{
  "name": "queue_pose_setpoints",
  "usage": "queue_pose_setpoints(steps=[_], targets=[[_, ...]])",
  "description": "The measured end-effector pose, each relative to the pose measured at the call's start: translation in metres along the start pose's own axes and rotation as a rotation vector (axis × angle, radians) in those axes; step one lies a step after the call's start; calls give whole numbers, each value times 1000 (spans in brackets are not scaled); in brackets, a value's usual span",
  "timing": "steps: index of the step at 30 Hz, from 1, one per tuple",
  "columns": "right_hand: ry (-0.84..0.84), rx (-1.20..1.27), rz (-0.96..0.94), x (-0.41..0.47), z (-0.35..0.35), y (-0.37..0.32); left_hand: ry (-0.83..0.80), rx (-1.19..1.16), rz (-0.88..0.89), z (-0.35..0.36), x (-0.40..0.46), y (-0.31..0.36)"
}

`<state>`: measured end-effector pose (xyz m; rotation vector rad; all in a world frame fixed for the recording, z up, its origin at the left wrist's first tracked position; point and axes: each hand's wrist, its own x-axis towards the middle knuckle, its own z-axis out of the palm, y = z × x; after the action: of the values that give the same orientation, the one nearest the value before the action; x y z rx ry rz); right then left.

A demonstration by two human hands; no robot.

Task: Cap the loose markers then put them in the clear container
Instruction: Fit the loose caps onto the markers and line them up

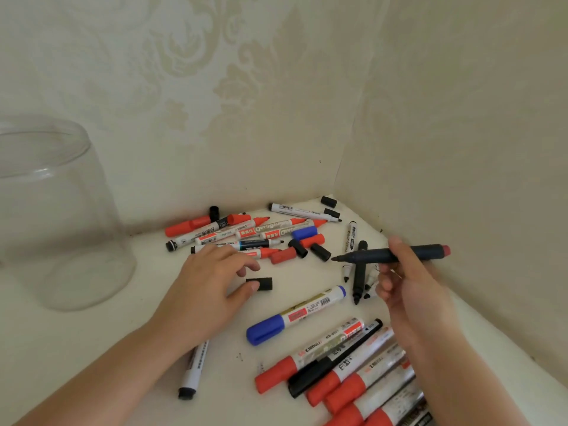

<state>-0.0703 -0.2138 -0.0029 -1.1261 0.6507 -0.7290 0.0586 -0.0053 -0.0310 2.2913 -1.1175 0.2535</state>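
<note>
My right hand [408,281] grips an uncapped dark marker [368,256] with a red end, held level above the table, tip pointing left. My left hand [209,287] lies palm down, thumb tip touching a loose black cap [264,284] that lies on the white table [76,348]; its fingers are spread above the cap. The clear container [52,216] stands at the far left with nothing visible inside. A pile of uncapped markers and loose caps [261,235] lies by the back wall.
A capped blue marker [295,315] lies mid-table. A row of capped red and black markers [347,364] fills the near right. One white marker [192,373] lies under my left forearm. Walls close in behind and on the right.
</note>
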Motion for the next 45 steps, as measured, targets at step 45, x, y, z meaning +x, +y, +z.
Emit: queue_pose_setpoints(steps=[45], targets=[[-397, 47, 60, -18, 14, -5, 69, -679, -141, -8, -1, 25]])
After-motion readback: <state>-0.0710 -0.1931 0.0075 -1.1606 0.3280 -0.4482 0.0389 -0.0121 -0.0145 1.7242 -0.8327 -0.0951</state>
